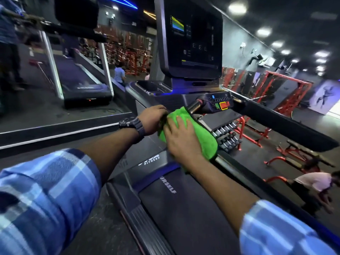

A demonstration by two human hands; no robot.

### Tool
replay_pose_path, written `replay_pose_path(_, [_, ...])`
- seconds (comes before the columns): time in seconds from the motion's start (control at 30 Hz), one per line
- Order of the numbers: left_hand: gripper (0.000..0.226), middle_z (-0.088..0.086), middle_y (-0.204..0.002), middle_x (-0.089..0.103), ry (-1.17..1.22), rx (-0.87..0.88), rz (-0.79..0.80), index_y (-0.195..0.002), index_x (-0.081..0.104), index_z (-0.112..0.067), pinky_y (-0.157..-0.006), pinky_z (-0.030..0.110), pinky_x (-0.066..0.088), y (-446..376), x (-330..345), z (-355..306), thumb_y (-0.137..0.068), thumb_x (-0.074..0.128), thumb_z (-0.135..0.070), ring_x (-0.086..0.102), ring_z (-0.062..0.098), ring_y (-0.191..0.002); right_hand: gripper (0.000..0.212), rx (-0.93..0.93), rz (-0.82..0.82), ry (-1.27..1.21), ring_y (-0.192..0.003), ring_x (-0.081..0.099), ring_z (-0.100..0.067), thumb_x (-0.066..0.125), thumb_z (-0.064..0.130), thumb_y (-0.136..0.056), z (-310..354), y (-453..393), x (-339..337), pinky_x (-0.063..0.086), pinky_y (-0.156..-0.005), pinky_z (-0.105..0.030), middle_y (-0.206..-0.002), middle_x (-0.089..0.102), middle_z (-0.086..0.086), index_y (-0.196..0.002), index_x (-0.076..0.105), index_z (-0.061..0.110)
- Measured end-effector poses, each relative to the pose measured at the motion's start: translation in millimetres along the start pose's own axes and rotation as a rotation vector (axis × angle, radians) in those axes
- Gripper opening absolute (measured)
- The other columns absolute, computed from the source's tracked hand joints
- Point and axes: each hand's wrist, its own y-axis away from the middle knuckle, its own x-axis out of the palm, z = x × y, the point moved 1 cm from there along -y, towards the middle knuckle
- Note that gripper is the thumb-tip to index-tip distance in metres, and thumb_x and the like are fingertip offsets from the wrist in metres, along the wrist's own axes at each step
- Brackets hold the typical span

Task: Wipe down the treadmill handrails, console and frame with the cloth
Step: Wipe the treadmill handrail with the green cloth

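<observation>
Head view. The green cloth [191, 129] lies at centre frame, draped over a treadmill handgrip bar [195, 106] that emerges at its 1 o'clock. The left hand [152, 119] grips the cloth's edge at 9 o'clock, fingers curled into the fabric. The right hand [181, 138] presses flat on top, fingers straight and spread.

Risk: the red stop button [224, 105] sits just beyond the bar at 2 o'clock; a long wipe stroke could strike it. Loose cloth hanging towards the belt [184, 208] at 6 o'clock could slip off.
</observation>
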Motion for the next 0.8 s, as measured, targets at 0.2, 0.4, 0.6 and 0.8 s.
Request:
replay_pose_path(0.2, [0.042,0.003,-0.115,0.062,-0.038,-0.048,0.054,-0.103,0.067,-0.013,-0.084,0.035,0.049,-3.4,-9.4,3.4,-0.067,0.052,0.004,0.059,0.026,-0.105,0.023,-0.453,0.053,0.066,-0.104,0.057,-0.034,0.050,0.017,-0.071,-9.7,89.3,26.9,0.039,-0.099,-0.047,-0.089,0.066,-0.007,-0.079,0.071,0.011])
replay_pose_path(0.4, [0.047,0.004,-0.119,0.062,-0.036,-0.036,0.102,-0.109,0.066,-0.014,-0.087,0.040,0.049,-4.1,-8.8,3.3,-0.067,0.050,0.001,0.058,0.028,-0.110,0.050,0.003,-0.031,0.024,-0.134,0.039,-0.042,0.037,0.026,-0.082,-7.4,10.4,-13.6,0.031,-0.105,-0.063,-0.141,0.054,-0.002,-0.126,0.061,0.023])
replay_pose_path(0.6, [0.021,0.007,-0.109,0.062,-0.065,-0.107,0.026,-0.098,0.068,-0.012,-0.078,0.036,0.045,-6.2,-5.9,-11.5,-0.086,0.050,-0.018,0.059,0.031,-0.101,0.038,-0.432,0.177,0.124,-0.124,0.051,-0.033,0.037,0.024,-0.079,-0.3,87.7,30.1,0.023,-0.116,-0.050,-0.099,0.071,-0.005,-0.087,0.073,0.013])
replay_pose_path(0.8, [0.044,0.015,-0.098,0.063,-0.047,0.014,-0.031,-0.093,0.067,-0.007,-0.079,0.040,0.049,1.3,16.4,-64.1,-0.084,0.036,-0.037,0.059,0.037,-0.090,0.032,-0.062,-0.073,-0.121,-0.122,0.050,-0.029,0.056,0.026,-0.067,-49.3,131.0,-18.2,0.036,-0.106,-0.047,-0.110,0.063,0.002,-0.097,0.067,0.021])
